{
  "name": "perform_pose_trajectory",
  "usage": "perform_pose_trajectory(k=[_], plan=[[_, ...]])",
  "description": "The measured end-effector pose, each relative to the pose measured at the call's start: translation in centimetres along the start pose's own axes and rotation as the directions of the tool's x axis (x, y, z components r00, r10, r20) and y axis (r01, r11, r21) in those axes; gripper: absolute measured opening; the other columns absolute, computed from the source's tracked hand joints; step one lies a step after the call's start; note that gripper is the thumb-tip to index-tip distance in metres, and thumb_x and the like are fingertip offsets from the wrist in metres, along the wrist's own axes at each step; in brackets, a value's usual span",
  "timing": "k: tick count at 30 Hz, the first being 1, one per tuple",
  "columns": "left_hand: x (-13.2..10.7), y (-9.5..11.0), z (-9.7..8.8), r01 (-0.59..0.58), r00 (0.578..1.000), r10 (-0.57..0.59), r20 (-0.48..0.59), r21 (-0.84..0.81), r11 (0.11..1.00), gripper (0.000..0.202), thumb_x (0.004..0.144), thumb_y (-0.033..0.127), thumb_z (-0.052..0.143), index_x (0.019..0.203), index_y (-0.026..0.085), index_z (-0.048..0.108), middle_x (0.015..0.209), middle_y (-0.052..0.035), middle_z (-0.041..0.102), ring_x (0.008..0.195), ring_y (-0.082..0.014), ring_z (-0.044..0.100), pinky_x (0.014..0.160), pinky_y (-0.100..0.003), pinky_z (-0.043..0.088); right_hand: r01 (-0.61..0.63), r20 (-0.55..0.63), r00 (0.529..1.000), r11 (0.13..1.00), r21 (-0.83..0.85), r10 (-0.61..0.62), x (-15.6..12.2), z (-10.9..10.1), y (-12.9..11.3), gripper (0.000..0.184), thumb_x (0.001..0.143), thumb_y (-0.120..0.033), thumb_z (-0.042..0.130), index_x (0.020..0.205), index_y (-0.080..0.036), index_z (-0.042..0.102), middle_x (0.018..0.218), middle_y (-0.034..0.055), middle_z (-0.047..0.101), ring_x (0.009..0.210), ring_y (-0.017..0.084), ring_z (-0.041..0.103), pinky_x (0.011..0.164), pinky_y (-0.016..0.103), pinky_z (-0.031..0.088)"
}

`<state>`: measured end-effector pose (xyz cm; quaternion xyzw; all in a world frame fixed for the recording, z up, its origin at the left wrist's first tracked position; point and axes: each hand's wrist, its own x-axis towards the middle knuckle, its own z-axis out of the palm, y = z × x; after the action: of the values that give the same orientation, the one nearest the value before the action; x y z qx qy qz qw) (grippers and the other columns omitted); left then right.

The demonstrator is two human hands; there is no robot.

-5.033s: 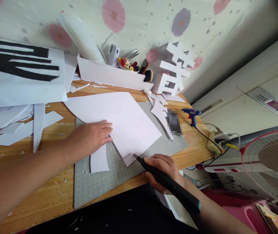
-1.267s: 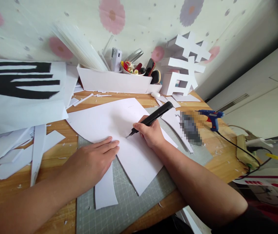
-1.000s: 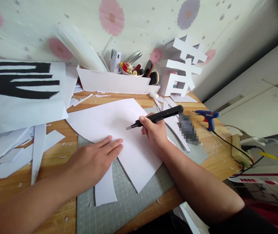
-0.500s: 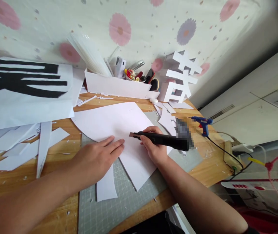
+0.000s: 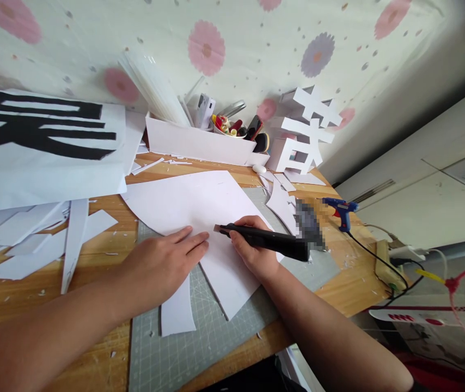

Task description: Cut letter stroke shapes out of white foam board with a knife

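Note:
A large white foam board sheet point(image 5: 191, 201) with one curved edge lies partly on a grey cutting mat point(image 5: 151, 359). My left hand point(image 5: 175, 261) rests flat on the sheet's near-left part, fingers stretched out. In my right hand point(image 5: 257, 250) is a black utility knife point(image 5: 271, 241), its blade point(image 5: 216, 228) pointing left over the middle of the sheet. Whether the blade touches the surface I cannot tell. Under my left palm a smaller curved white offcut point(image 5: 178, 313) sticks out onto the mat.
White scraps point(image 5: 36, 239) lie at left below paper printed with a black character point(image 5: 44, 122). Behind stand a white holder box point(image 5: 200, 142) and a built-up white character point(image 5: 304, 130). At right are a blue glue gun point(image 5: 342, 211) with its cord and a power strip point(image 5: 387, 267).
The knife's rear end has swung slightly down and left in my right hand, and its tip has shifted a little left. My left hand stays in place on the sheet.

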<state>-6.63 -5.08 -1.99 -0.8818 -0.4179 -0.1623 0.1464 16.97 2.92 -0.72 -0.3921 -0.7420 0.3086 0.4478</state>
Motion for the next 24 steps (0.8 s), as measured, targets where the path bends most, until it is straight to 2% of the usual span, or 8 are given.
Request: perform_pose_trajectory(k=[11,15,19,24], plan=[[-0.1,0.0,0.1,0.026,1.000,-0.025,0.014,-0.040,0.999,0.054,0.090,-0.002,0.044,0.131,0.016,0.074,0.147,-0.0104,0.072,0.129,-0.0283,0.072,0.101,-0.041,0.061,-0.005,0.007,1.000,0.998,-0.065,0.005,0.1,0.1,-0.3,0.015,0.084,-0.039,0.075,0.091,-0.027,0.067,0.075,0.0007,0.075,0.064,0.020,0.069,0.061,0.033,0.055],[-0.2,0.1,0.3,0.030,0.999,-0.029,0.033,-0.031,0.999,0.059,0.089,-0.002,0.043,0.137,0.017,0.072,0.150,-0.0099,0.070,0.130,-0.0290,0.072,0.101,-0.041,0.062,-0.007,0.058,0.998,0.993,-0.121,0.014,-0.1,-0.3,-0.5,0.016,0.083,-0.038,0.075,0.093,-0.028,0.067,0.076,0.0000,0.076,0.064,0.019,0.069,0.062,0.032,0.055],[-0.3,0.2,0.6,0.038,0.996,-0.038,0.078,-0.004,0.999,0.062,0.090,-0.001,0.042,0.144,0.017,0.068,0.154,-0.0101,0.067,0.133,-0.0302,0.070,0.105,-0.044,0.061,-0.010,0.139,0.990,0.994,-0.106,0.024,-0.5,-0.8,-0.9,0.014,0.084,-0.036,0.075,0.092,-0.028,0.066,0.072,-0.0018,0.074,0.059,0.017,0.067,0.059,0.029,0.054],[-0.3,0.1,0.8,0.055,0.992,-0.052,0.119,-0.026,0.998,0.061,0.093,0.000,0.042,0.147,0.018,0.066,0.159,-0.0109,0.062,0.136,-0.0299,0.068,0.108,-0.045,0.059,0.032,0.155,0.988,0.996,-0.085,-0.018,-1.0,-1.0,-1.0,0.012,0.085,-0.034,0.075,0.090,-0.029,0.065,0.065,-0.0047,0.069,0.051,0.014,0.059,0.053,0.027,0.050]])
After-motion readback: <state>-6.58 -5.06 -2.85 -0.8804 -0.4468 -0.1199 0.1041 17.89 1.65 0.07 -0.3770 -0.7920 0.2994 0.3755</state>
